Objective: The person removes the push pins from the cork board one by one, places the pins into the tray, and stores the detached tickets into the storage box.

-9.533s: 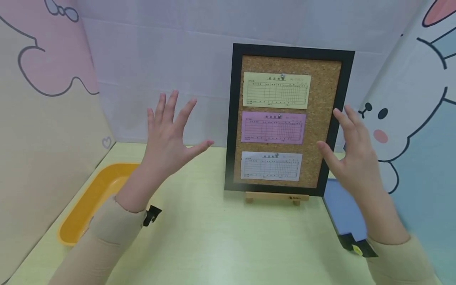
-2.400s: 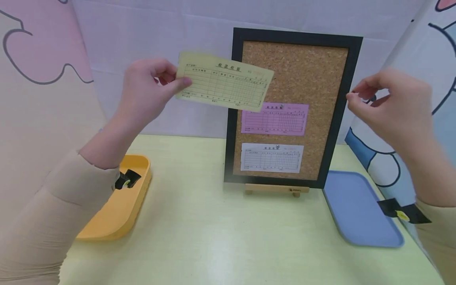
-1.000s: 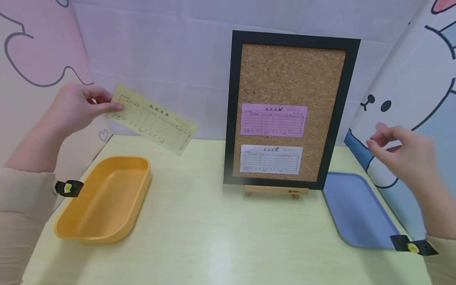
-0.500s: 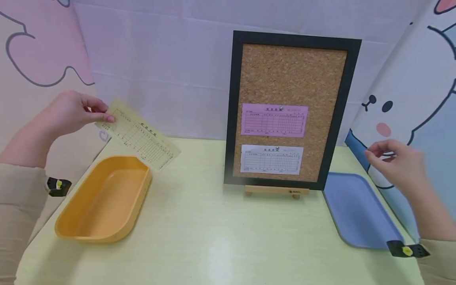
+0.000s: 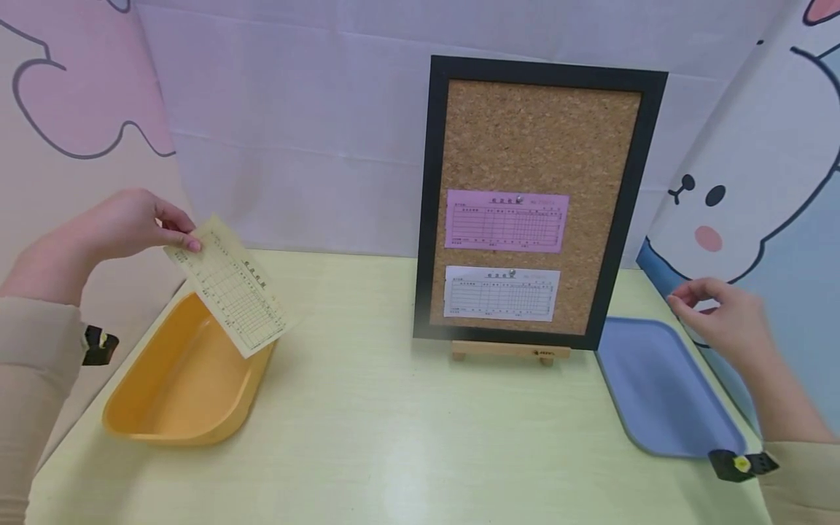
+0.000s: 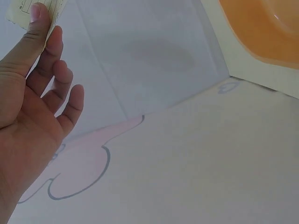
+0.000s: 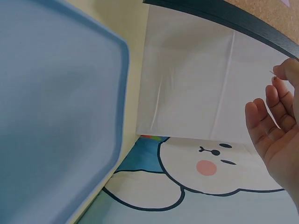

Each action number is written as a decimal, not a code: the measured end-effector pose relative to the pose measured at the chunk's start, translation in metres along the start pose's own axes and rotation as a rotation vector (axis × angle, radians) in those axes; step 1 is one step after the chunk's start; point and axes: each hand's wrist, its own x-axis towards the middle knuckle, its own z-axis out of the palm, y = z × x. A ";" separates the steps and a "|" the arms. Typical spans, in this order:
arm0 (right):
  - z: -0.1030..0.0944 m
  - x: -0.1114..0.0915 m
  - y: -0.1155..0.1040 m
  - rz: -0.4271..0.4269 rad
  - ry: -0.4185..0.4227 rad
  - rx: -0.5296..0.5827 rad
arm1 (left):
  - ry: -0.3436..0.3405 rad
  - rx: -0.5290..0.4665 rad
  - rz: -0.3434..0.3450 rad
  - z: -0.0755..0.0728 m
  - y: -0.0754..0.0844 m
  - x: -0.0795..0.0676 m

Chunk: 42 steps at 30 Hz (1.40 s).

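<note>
My left hand point(image 5: 134, 222) pinches a pale yellow receipt slip point(image 5: 230, 284) by its upper left corner, thumb in front. The slip hangs tilted, its lower end overlapping the yellow tray point(image 5: 187, 441) in the head view. In the left wrist view only a corner of the receipt slip point(image 6: 18, 11) shows. Near the blue tray, my right hand point(image 5: 728, 317) has thumb and forefinger pinched together. A thin pin point of a push pin point(image 7: 272, 73) pokes out between those fingertips in the right wrist view; its head is hidden by the fingers.
A black-framed corkboard point(image 5: 538, 135) stands on a small wooden easel point(image 5: 512, 350). Pinned to it are a pink slip point(image 5: 505, 222) and a white slip point(image 5: 502, 295). The blue tray point(image 5: 669, 394) lies at the right edge of the table point(image 5: 394, 437).
The yellow slip, on the board's top at first, has come off into my left hand and moved left and down over the yellow tray. My right hand, open at first, now pinches and has lowered.
</note>
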 end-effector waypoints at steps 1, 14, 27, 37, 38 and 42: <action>0.001 0.000 0.003 0.006 -0.006 -0.004 | -0.009 0.004 0.006 0.001 -0.002 0.001; 0.023 -0.005 0.031 0.049 -0.097 -0.031 | -0.108 0.084 0.036 0.022 -0.020 0.005; 0.037 -0.013 0.045 0.106 -0.140 0.014 | -0.197 0.151 0.061 0.047 -0.030 0.007; 0.045 -0.019 0.052 0.054 -0.105 0.002 | -0.206 0.175 0.123 0.068 -0.038 0.008; 0.047 -0.020 0.053 0.043 -0.100 0.000 | -0.205 0.176 0.128 0.071 -0.038 0.008; 0.053 -0.022 0.053 0.020 -0.105 0.008 | -0.202 0.183 0.155 0.079 -0.042 0.008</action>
